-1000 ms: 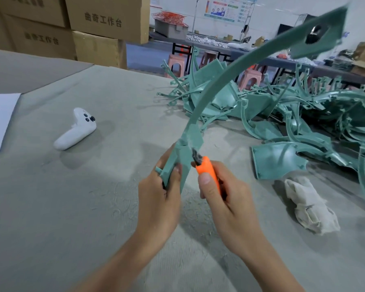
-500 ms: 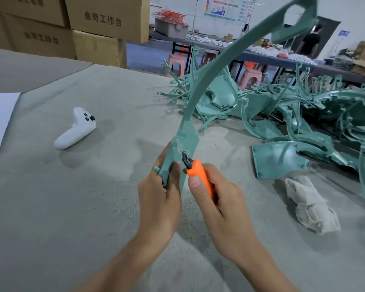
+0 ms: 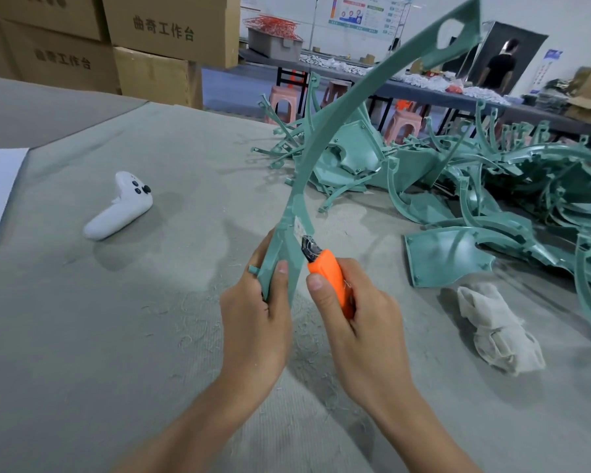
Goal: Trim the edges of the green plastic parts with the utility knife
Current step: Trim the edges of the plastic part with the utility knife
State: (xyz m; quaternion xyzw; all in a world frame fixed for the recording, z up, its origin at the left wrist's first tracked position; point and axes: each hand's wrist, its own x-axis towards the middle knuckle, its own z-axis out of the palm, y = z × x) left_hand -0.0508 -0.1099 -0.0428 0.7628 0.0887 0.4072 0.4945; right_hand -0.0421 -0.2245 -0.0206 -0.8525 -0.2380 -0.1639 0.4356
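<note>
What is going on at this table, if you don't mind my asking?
A person is trimming a long curved green part. The left hand grips its lower end and holds it up off the table. The right hand holds an orange utility knife, with the blade at the part's edge just above the left thumb. A pile of green parts lies to the right, with a crumpled cloth near it and a white controller to the left.
</note>
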